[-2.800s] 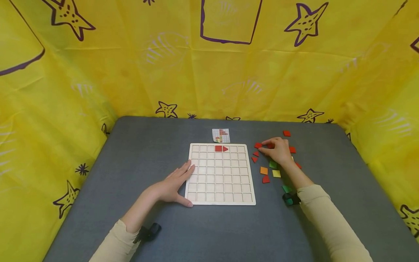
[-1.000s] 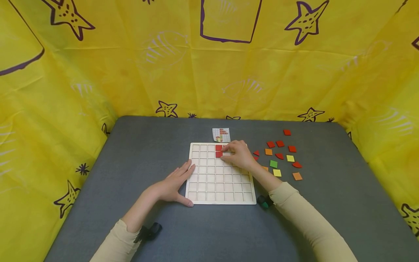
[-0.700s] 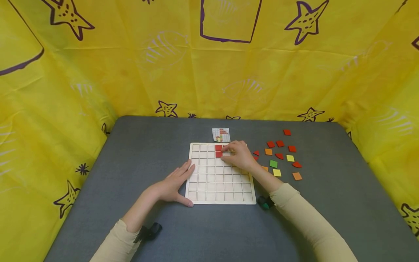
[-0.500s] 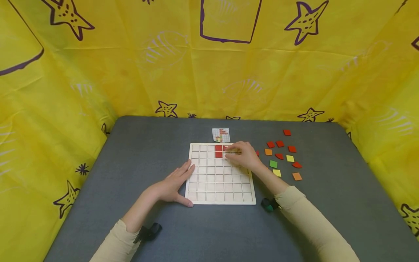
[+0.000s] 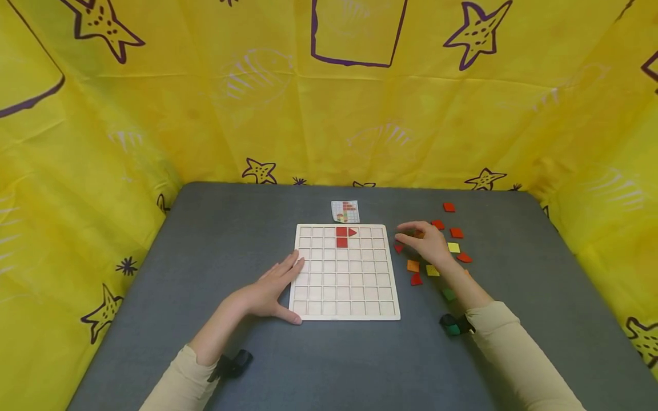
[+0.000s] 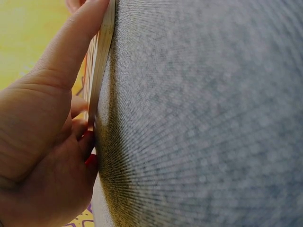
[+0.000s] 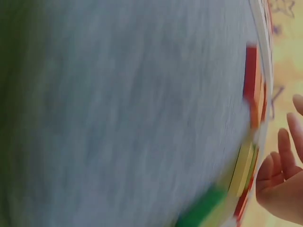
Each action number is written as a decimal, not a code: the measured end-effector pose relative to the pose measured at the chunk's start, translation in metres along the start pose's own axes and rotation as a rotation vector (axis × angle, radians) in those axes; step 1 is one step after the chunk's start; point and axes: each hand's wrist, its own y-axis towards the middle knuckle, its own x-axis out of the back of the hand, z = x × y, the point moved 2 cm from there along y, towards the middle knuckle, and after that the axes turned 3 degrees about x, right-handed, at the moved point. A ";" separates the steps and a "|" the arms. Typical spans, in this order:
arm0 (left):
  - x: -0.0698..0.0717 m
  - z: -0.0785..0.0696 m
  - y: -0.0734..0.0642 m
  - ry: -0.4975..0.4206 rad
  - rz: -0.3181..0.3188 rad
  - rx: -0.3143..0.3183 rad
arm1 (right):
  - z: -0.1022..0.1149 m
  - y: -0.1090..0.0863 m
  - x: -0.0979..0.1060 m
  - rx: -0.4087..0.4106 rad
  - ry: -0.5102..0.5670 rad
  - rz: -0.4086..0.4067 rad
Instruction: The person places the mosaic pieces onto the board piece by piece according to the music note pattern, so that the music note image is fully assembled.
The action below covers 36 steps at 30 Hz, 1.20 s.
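Note:
A white gridded board [image 5: 343, 291] lies on the grey table. My left hand [image 5: 269, 292] rests at its left edge, fingers straight and thumb at the near corner; the left wrist view shows the thumb [image 6: 71, 47] along the board's side. Near the board's top sit two red square tiles [image 5: 341, 242], one below the other, with a red triangle tile [image 5: 352, 232] right of the upper one. My right hand [image 5: 429, 244] hovers over the loose tiles, fingers extended with nothing between them. A loose red triangle [image 5: 398, 249] lies just below its fingertips. The hand partly covers an orange tile.
Loose tiles in red, orange, yellow and green lie right of the board, among them a yellow square [image 5: 433, 270] and a red square [image 5: 449, 207]. A small printed pattern card [image 5: 345, 212] lies behind the board. Yellow cloth [image 5: 205, 131] encloses the table.
My right hand took a red square from the loose tiles, set it on the board below the first one, let go and moved back right over the tiles. The left hand stayed put.

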 end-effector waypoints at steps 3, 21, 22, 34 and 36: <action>0.000 0.000 0.000 -0.001 0.000 0.000 | -0.011 0.001 0.014 -0.001 -0.015 -0.023; 0.000 0.000 0.000 0.003 -0.003 -0.003 | -0.035 0.015 0.049 0.165 -0.302 -0.068; 0.000 0.000 0.000 0.006 -0.002 0.002 | -0.035 0.016 0.049 0.162 -0.309 -0.059; -0.001 0.001 0.000 0.005 -0.004 0.007 | -0.034 0.017 0.049 0.165 -0.341 -0.092; -0.001 0.002 0.000 0.008 -0.007 0.004 | -0.035 0.016 0.048 0.173 -0.341 -0.105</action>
